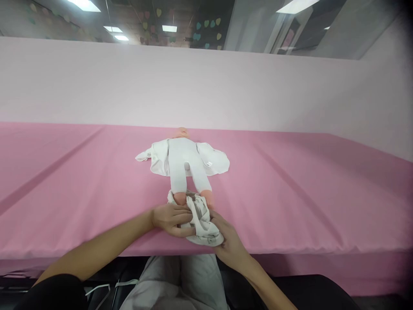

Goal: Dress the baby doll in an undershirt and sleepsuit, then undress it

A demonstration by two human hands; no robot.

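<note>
A baby doll [183, 153] lies on its back on the pink cloth, its head at the far side and its feet toward me. White cloth covers its body and legs, and a white baby shirt [217, 160] is spread open beneath it. Bunched white baby pants [202, 221] sit at its feet, around the left foot [180, 198]. My left hand [174, 219] is closed on the pants beside that foot. On the other side, my right hand [227, 237] grips their edge close to the doll's right-side foot [207, 198]. Fingertips are partly hidden in the folds.
The pink cloth [290, 193] covers a wide table with a few creases. A white wall [206, 86] rises behind it, with a glass window [180, 21] above. My lap in grey trousers [180, 280] is at the near edge, with black chair parts [312, 288] beside it.
</note>
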